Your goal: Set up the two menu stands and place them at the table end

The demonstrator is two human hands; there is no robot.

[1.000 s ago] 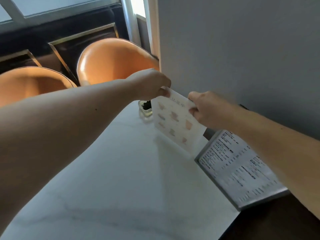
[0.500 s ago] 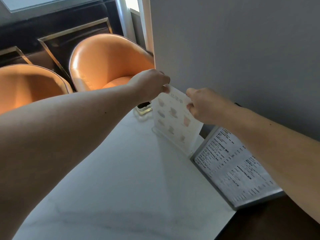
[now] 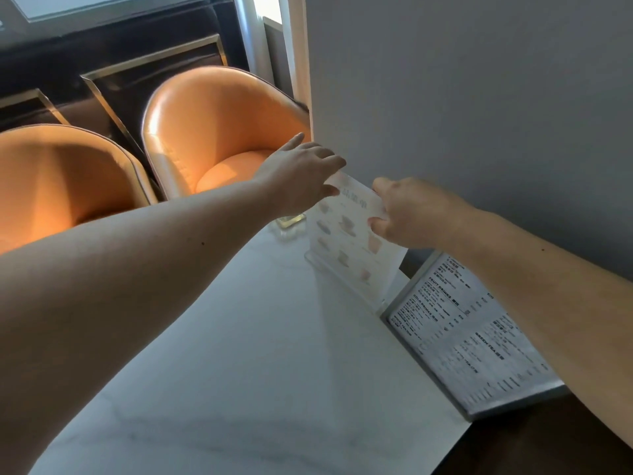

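Observation:
A clear acrylic menu stand (image 3: 346, 250) with pale drink pictures stands upright on the white marble table (image 3: 239, 337), close to the grey wall. My right hand (image 3: 411, 214) pinches its top right edge. My left hand (image 3: 301, 169) hovers at the top left corner with fingers spread, its fingertips just touching the sheet. A second menu stand (image 3: 462, 332), printed with black text in a grey frame, leans back at the table's right edge under my right forearm.
A small glass holder (image 3: 290, 219) sits on the table behind the picture stand, partly hidden by my left hand. Two orange tub chairs (image 3: 212, 132) (image 3: 51, 173) stand beyond the table's far side. The grey wall (image 3: 479, 97) borders the right.
The picture stand has come down to rest upright on the table. My left hand has loosened from a pinch into spread fingers. My right hand keeps its hold.

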